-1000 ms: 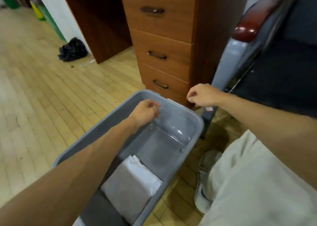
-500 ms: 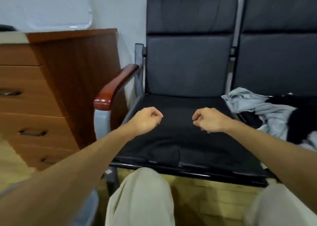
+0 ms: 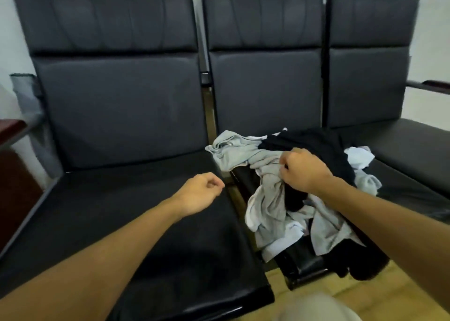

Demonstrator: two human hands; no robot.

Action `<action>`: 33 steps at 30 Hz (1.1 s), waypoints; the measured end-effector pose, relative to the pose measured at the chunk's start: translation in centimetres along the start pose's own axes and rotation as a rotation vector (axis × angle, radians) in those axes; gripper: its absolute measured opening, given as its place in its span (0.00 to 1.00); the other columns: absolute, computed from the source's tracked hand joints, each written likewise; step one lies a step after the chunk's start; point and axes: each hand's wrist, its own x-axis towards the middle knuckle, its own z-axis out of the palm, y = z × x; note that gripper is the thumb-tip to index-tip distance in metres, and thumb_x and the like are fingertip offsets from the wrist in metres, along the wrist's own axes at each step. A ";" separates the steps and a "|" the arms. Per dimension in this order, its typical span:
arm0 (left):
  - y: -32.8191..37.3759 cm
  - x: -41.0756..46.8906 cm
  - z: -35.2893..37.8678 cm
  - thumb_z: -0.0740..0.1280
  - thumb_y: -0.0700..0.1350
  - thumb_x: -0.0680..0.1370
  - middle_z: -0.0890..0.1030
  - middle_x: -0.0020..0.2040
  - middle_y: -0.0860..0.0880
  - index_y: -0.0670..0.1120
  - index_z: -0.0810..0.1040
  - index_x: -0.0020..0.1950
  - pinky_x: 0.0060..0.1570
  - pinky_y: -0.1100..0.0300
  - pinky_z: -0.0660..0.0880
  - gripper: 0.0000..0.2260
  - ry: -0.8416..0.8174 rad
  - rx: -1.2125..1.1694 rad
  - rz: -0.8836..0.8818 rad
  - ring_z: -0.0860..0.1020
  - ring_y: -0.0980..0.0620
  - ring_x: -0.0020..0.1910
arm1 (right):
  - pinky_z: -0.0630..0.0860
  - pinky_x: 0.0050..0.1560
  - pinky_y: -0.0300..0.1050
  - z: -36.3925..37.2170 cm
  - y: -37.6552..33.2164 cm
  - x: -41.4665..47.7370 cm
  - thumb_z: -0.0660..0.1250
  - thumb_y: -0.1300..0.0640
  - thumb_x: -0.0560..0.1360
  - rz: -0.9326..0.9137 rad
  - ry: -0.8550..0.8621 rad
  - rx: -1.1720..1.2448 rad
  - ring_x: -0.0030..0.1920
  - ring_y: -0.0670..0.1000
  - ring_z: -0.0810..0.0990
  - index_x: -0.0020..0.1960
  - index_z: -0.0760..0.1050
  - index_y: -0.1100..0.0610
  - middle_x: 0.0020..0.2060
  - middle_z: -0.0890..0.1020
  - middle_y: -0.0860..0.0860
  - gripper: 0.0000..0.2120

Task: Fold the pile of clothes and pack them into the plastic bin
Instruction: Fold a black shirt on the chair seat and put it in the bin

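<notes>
Lower centre, our left hand (image 3: pixel 199 194) hovers over the left seat (image 3: pixel 121 211), fingers curled in and holding nothing. Right of centre, our right hand (image 3: pixel 304 172) pinches a grey garment (image 3: pixel 265 167) in the pile of clothes (image 3: pixel 275 211) on the middle seat (image 3: pixel 409 186).

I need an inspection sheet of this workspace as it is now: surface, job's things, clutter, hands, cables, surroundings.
Surface: row of black seats.
Job's things: pile of clothes, unfolded, on the middle seat, partly hanging over its front edge; plastic bin not in view.
Clutter: nothing seen.
Hands: left hand above the left seat, fingers curled, holds nothing; right hand grips a grey garment in the pile.
Cables: nothing seen.
Surroundings: white wall, wooden floor, armrest.
</notes>
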 end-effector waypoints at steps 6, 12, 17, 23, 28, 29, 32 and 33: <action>4.1 4.9 5.0 0.62 0.43 0.80 0.81 0.49 0.49 0.53 0.78 0.52 0.48 0.62 0.73 0.07 -0.057 -0.010 0.092 0.79 0.53 0.50 | 0.69 0.60 0.56 2.3 5.5 1.1 0.58 0.45 0.80 0.191 0.188 -0.061 0.64 0.61 0.67 0.69 0.63 0.60 0.64 0.68 0.58 0.25; 5.0 5.4 5.8 0.62 0.42 0.80 0.82 0.48 0.49 0.53 0.78 0.51 0.50 0.62 0.74 0.08 -0.076 -0.049 0.113 0.80 0.53 0.50 | 0.72 0.51 0.52 3.1 7.4 1.5 0.62 0.46 0.79 0.449 0.243 0.365 0.57 0.61 0.75 0.60 0.67 0.60 0.57 0.76 0.60 0.19; 5.1 3.4 3.7 0.61 0.42 0.80 0.82 0.47 0.53 0.52 0.79 0.52 0.46 0.69 0.72 0.09 -0.073 -0.044 0.115 0.80 0.59 0.48 | 0.70 0.42 0.46 1.2 7.0 0.2 0.55 0.50 0.82 0.429 0.331 0.295 0.48 0.59 0.77 0.54 0.70 0.57 0.49 0.79 0.57 0.11; 4.8 -0.4 0.1 0.62 0.40 0.80 0.83 0.47 0.52 0.52 0.80 0.51 0.51 0.64 0.75 0.09 -0.014 -0.059 0.117 0.81 0.59 0.47 | 0.64 0.48 0.48 -3.1 2.2 -0.6 0.50 0.44 0.83 0.427 0.426 0.785 0.54 0.61 0.74 0.55 0.70 0.62 0.48 0.77 0.56 0.22; 3.1 -5.0 -2.7 0.61 0.40 0.80 0.83 0.47 0.51 0.50 0.80 0.52 0.56 0.60 0.76 0.09 0.058 -0.174 0.108 0.82 0.59 0.47 | 0.68 0.46 0.44 -4.9 -3.0 -1.4 0.65 0.50 0.78 0.242 0.452 0.866 0.51 0.55 0.77 0.54 0.72 0.61 0.48 0.79 0.53 0.15; 2.4 -5.9 -3.3 0.61 0.40 0.81 0.84 0.48 0.51 0.50 0.80 0.52 0.56 0.59 0.76 0.09 0.072 -0.212 0.101 0.82 0.58 0.47 | 0.68 0.45 0.43 -5.0 -4.3 -1.5 0.66 0.52 0.78 0.205 0.465 0.868 0.49 0.53 0.77 0.55 0.71 0.60 0.46 0.79 0.52 0.13; -0.2 -8.4 -4.8 0.61 0.41 0.81 0.84 0.49 0.50 0.49 0.80 0.55 0.58 0.57 0.76 0.09 0.105 -0.340 0.065 0.83 0.57 0.48 | 0.68 0.34 0.35 -5.7 -9.5 -2.5 0.65 0.53 0.78 0.051 0.504 0.913 0.39 0.46 0.76 0.51 0.68 0.57 0.37 0.76 0.46 0.09; -1.1 -9.1 -5.2 0.61 0.41 0.81 0.84 0.50 0.49 0.48 0.79 0.56 0.59 0.56 0.76 0.09 0.113 -0.391 0.053 0.83 0.56 0.49 | 0.69 0.32 0.33 -5.7 -11.3 -2.8 0.65 0.53 0.78 -0.009 0.503 0.945 0.36 0.43 0.75 0.50 0.68 0.57 0.36 0.76 0.45 0.09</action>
